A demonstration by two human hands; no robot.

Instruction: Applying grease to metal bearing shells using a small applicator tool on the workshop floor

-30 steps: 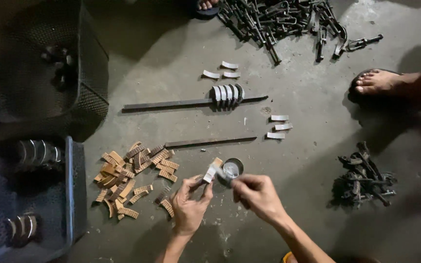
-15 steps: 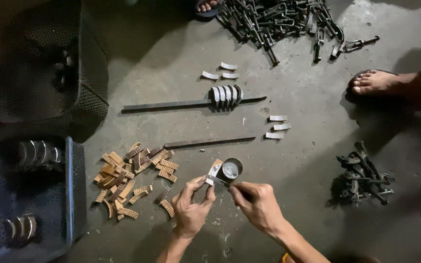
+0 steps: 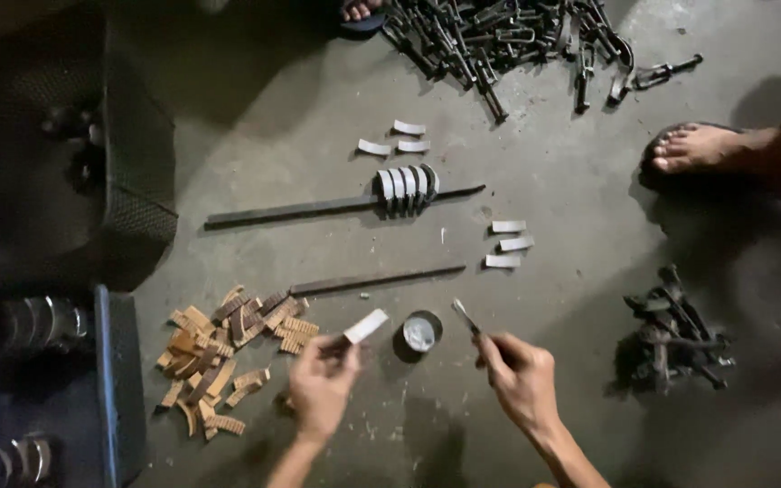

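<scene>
Left hand (image 3: 320, 384) grips pale curved strip (image 3: 366, 326); right hand (image 3: 519, 372) grips thin brush (image 3: 465, 316) beside open tin (image 3: 420, 332). Five strips (image 3: 406, 187) racked on bar, centre frame. Brown pad heap (image 3: 228, 348), lower left, seemingly largely unprocessed.

Matt grey concrete floor (image 3: 318, 136); dull metal bar (image 3: 300, 211); ridged tan pieces (image 3: 228, 348).

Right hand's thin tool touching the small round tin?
Apart. The head view shows bare floor between the tool tip, held in the right hand, and the tin.

Dark basket (image 3: 137, 181) interior lost in shadow, chain pile (image 3: 499, 36) cut by top edge, bystander's foot (image 3: 698, 149) cropped at right
</scene>
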